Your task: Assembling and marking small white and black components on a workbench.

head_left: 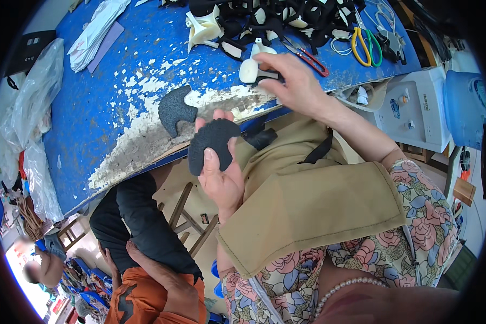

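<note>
My left hand (221, 186) holds up a curved black foam pad (213, 141) just off the table's front edge, thumb across its face and fingers behind it. A second dark foam piece (173, 110), crescent-like with a notch, lies on the worn tabletop beside that hand. Farther right, my right hand (297, 81) closes its thumb and fingers round a white plastic part (249, 70) with some black on it, at the table. The part's far side is partly covered by the fingers.
Behind the right hand, a heap of black-and-white parts (286, 21) covers the back of the blue table (92, 137). Scissors (366, 46) and a red-handled tool (313, 62) lie to its right. A seated person (151, 286) is close on my left; a water dispenser (410, 110) stands right.
</note>
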`<state>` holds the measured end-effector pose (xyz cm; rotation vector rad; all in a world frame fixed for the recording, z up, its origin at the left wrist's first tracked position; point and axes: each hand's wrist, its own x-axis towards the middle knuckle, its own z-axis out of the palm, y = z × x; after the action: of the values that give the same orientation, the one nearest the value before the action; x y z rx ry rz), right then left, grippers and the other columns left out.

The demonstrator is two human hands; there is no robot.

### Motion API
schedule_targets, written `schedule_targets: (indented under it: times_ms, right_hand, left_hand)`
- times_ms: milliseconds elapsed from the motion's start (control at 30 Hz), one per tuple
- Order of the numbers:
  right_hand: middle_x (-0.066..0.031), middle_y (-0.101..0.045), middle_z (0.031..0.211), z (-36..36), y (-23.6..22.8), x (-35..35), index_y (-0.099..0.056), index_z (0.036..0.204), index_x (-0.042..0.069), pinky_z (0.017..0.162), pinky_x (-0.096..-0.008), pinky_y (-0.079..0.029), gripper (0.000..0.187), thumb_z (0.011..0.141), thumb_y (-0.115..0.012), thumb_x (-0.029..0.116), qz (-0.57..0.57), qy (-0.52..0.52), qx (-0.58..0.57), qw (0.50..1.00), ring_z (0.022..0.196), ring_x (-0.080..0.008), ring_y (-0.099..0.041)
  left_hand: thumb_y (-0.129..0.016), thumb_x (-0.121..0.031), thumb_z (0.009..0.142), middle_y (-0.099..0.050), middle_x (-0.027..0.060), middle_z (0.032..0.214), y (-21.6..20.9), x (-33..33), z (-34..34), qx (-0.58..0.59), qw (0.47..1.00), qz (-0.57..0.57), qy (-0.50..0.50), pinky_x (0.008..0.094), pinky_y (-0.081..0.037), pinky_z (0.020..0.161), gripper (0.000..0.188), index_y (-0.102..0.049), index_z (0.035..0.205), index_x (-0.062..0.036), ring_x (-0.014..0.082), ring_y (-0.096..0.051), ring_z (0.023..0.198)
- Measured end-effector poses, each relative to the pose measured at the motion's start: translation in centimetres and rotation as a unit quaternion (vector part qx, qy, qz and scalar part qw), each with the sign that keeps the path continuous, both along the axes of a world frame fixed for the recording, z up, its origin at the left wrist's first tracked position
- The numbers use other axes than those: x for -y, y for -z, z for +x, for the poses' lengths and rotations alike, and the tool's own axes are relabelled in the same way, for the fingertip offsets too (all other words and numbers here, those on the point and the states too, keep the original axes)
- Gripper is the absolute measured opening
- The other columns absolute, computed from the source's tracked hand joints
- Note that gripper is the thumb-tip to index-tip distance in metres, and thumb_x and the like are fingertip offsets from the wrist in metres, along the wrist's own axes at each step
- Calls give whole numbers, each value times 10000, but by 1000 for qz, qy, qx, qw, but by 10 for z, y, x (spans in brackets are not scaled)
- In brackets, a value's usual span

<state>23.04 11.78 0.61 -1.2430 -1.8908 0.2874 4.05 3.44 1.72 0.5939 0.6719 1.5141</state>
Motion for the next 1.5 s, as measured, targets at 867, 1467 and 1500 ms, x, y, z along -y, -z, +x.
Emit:
schedule_targets:
  times_ms: [867,1467,1500]
  right_hand:
    - [-86,-615,1018,-53,-28,30,-598,1048,7,825,-285,-516,276,790,-597,-93,-333,-206,-515,762,943,-149,-606]
    - [-60,-598,994,-66,-9,41,-681,939,56,849,-293,-453,257,697,-706,-29,-163,-162,-307,924,983,-174,-555]
    - [-59,-598,990,-66,-8,42,-679,939,55,848,-292,-453,260,695,-706,-32,-163,-160,-313,922,982,-174,-556]
  left_hand:
    - [-295,-304,986,-329,131,1406,12,-7,4,155,985,-80,-2,437,-233,1090,484,-253,1383,-30,270,-309,1309]
    - [-281,-300,993,-325,147,1383,13,-9,9,150,988,-21,30,405,-219,1090,480,-259,1367,0,263,-303,1300]
    - [-279,-300,994,-326,146,1382,13,-9,9,149,988,-14,32,405,-221,1090,479,-260,1368,-1,262,-304,1299]
